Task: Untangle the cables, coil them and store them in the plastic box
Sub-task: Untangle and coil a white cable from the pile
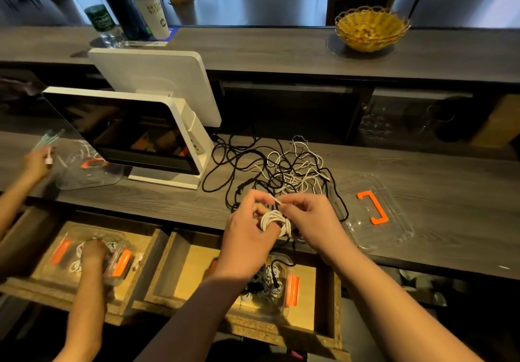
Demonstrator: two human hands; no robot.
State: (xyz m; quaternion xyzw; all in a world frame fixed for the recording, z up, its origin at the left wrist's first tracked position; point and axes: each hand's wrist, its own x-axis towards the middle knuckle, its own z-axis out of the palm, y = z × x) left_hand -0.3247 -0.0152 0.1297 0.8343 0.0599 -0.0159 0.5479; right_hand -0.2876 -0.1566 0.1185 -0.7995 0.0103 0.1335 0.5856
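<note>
The counter (422, 170) looked like dark grey wood with a matt, grained finish. The lid (374, 209) lying at three o'clock of the cable tangle (281, 170) was clear, glossy plastic with a matt orange plastic handle (372, 207). The black cables seemed braided and dull; the white ones looked smooth, like the white coil (274, 221) wound round the left hand (247, 235). The plastic box (281, 291) at six o'clock was transparent, with orange clips. The drawers (326, 330) showed rough, chipped, raw wood edges. The monitor (126, 130) had a smooth white plastic casing and a glossy black screen. At one o'clock stood a woven wicker basket (371, 28).
</note>
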